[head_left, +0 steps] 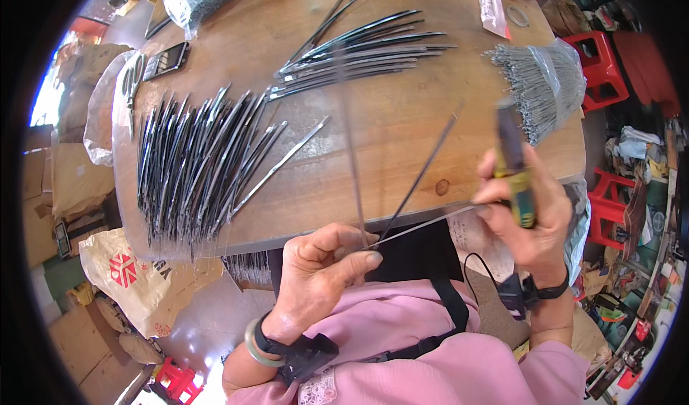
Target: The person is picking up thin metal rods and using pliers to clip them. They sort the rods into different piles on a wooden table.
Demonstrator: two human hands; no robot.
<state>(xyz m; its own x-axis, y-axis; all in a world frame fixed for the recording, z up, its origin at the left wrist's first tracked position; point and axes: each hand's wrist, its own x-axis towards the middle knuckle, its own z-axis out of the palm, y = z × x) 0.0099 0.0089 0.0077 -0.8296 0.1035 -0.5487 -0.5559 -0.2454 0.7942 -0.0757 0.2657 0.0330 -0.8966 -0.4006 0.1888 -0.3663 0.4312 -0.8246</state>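
At the table's near edge my left hand (323, 258) is closed, thumb and finger pinching thin metal strips where their ends meet. One blurred strip (352, 154) rises from the pinch across the table, and a dark strip (423, 169) slants up to the right. A third thin strip (430, 224) runs from there to the fingers of my right hand (538, 207). That hand is closed around a hand tool (518, 168) with a dark head and a yellow-and-green grip; motion blur hides its exact kind. Its head points away from me, above the table.
A large pile of dark strips (201, 161) covers the table's left side, with a looser bundle (359, 53) at the back. A plastic-wrapped wire bundle (542, 89) lies right. Scissors (132, 82) and a phone (166, 61) lie far left. Red stools (599, 71) stand beyond the right edge.
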